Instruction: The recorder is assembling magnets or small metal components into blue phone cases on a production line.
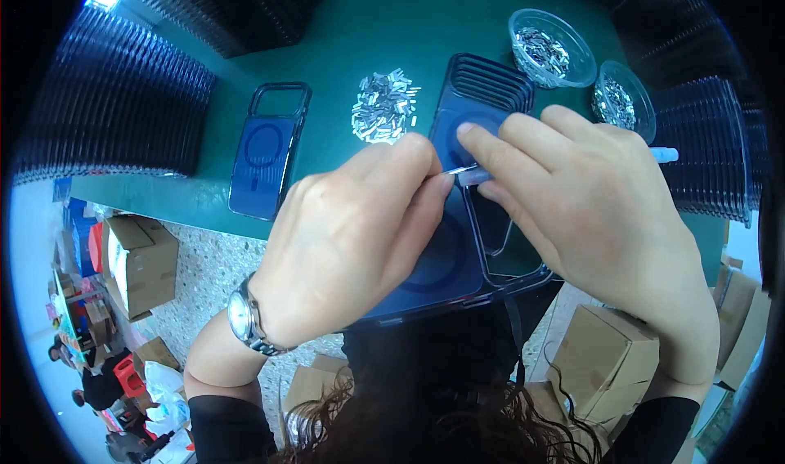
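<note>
My left hand (347, 219), with a watch (242, 315) on its wrist, pinches a small shiny metal strip (459, 170) between thumb and forefinger. In my right hand (589, 178) is a slim pen-like tool (665, 154), its pale tip meeting the strip and its light-blue end sticking out past the hand. Beneath both hands lies a dark blue phone case (446, 255) with a ring on its back, partly hidden by them. Just beyond, my right forefinger rests over a stack of similar phone cases (489, 84). Another phone case (263, 165) lies apart on the left.
A loose pile of metal strips (384, 108) sits mid-table. Two clear bowls, one farther back (582, 51) and one nearer (642, 96), hold more strips. Tall stacks of dark trays (114, 96) flank the green table (360, 22). Cardboard boxes (147, 264) stand on the floor.
</note>
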The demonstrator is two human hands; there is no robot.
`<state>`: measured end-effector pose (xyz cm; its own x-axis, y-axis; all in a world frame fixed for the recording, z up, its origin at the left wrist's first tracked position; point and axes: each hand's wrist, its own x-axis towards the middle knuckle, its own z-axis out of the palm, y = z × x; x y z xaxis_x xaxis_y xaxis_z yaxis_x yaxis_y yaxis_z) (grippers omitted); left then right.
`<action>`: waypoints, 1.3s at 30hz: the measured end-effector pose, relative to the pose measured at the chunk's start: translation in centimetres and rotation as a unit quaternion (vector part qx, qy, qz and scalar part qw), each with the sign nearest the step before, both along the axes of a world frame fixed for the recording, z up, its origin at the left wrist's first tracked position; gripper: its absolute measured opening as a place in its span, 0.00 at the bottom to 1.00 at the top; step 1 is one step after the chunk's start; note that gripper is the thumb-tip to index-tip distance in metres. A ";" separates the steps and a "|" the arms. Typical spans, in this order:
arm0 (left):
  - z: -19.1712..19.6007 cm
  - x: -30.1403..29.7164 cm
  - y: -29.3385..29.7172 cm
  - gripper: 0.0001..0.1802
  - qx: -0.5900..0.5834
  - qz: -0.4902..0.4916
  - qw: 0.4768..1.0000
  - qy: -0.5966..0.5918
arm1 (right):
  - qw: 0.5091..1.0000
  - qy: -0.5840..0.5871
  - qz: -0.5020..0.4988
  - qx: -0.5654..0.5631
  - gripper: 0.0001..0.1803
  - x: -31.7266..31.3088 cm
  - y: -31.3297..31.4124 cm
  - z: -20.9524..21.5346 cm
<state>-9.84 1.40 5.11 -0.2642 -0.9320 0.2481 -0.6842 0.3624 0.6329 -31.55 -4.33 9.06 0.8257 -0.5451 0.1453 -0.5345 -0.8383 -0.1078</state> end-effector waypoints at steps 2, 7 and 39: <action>0.4 -0.7 0.1 0.03 -0.013 -0.001 1.000 -0.009 | 1.000 0.016 -0.007 -0.003 0.16 -0.4 0.5 0.2; 1.6 -2.0 -0.3 0.03 -0.037 0.026 0.996 -0.072 | 0.997 -0.037 -0.066 -0.021 0.12 -1.0 1.0 -0.9; -6.0 9.4 -0.1 0.56 0.137 0.349 0.885 -0.277 | 0.915 -0.369 -0.140 -0.083 0.17 -10.5 -6.4 -11.4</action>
<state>-0.47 1.28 -0.93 0.3892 -0.9212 0.0006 -0.9135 -0.3858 0.1292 -42.06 -10.71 -2.34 0.3001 -0.6403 0.7070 -0.5631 -0.7172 -0.4105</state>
